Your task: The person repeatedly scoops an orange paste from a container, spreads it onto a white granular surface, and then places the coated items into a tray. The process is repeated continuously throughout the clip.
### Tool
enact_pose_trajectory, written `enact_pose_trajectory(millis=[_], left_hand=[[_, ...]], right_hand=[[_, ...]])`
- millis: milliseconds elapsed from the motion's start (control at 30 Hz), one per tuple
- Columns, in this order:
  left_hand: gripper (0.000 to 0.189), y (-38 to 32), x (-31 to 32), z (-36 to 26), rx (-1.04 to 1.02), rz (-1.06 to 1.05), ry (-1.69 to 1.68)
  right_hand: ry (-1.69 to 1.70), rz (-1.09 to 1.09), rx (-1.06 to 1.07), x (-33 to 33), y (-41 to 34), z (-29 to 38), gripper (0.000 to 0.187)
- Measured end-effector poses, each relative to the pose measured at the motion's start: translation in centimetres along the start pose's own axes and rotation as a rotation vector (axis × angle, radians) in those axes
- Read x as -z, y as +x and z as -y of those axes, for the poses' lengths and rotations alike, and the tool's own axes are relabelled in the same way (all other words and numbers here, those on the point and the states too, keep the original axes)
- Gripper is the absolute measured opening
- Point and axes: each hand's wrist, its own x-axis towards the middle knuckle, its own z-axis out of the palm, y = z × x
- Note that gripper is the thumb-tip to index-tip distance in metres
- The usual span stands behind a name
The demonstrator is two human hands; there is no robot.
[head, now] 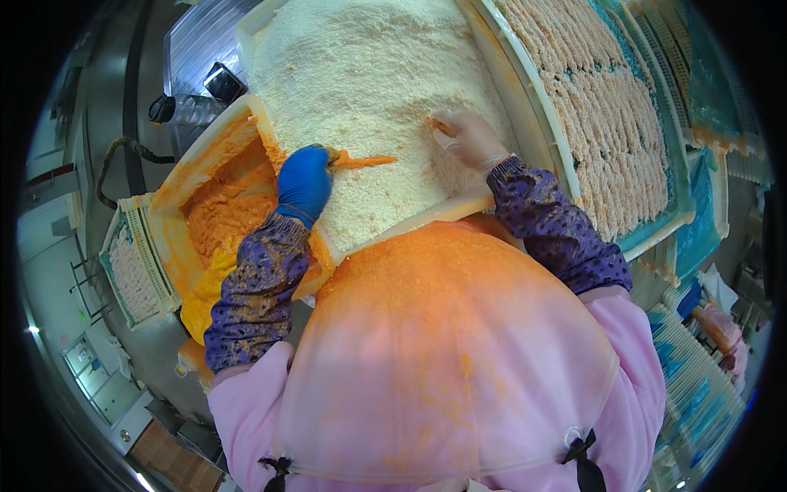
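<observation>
My left hand point(305, 183), in a blue glove, grips one end of a thin orange batter-coated strip point(369, 161). The strip points right, over white breadcrumbs point(369, 92) that fill a large pale plastic tub point(424, 216). Beside that hand on the left, a cream bin point(165, 206) holds thick orange batter point(229, 206). My right hand point(472, 140), in a translucent glove, is at the right part of the crumbs with its fingers curled. Orange-brown residue shows at its fingertips; whether it pinches something is hidden.
At right, a tray point(684, 221) lined with blue film bears rows of crumb-coated strips point(609, 123). A clear bottle point(193, 109) and a dark phone-like device point(225, 83) lie upper left. A smaller tray point(132, 270) stands beyond the bin. Stacked trays point(698, 393) and another person point(725, 338) are lower right.
</observation>
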Motion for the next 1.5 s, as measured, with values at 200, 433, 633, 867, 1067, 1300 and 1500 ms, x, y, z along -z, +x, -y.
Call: enact_pose_trajectory(millis=[200, 433, 633, 867, 1067, 1300, 1500], left_hand=[[0.02, -0.9, 4.0, 1.5, 0.108, 0.079, -0.648], [0.021, 0.6, 3.2, -0.5, 0.094, 0.126, -0.453], [0.024, 1.7, 0.3, -0.6, -0.067, 0.033, -0.249], [0.025, 3.6, -4.9, -3.1, -0.355, 0.194, 0.215], [0.018, 2.4, -1.0, -1.6, -0.354, 0.132, 0.167], [0.024, 1.3, 7.0, -1.2, 0.086, 0.343, -0.266], [0.03, 3.8, 1.3, -3.6, -0.098, 0.424, -0.706]], right_hand=[[-0.013, 0.038, -0.068, -0.1, 0.3, 0.2, 0.026], [0.032, 0.013, -0.052, 0.0, 0.2, 0.4, 0.025], [0.028, 0.008, -0.051, 0.2, 0.2, 0.6, 0.024], [0.018, 0.043, -0.045, 0.9, 0.4, 1.2, 0.027], [0.006, 0.081, -0.109, 0.8, 0.5, 1.0, 0.029], [-0.011, 0.025, -0.095, 0.5, 0.4, 1.0, 0.028], [0.017, 0.03, -0.082, 0.3, 0.5, 0.6, 0.028]])
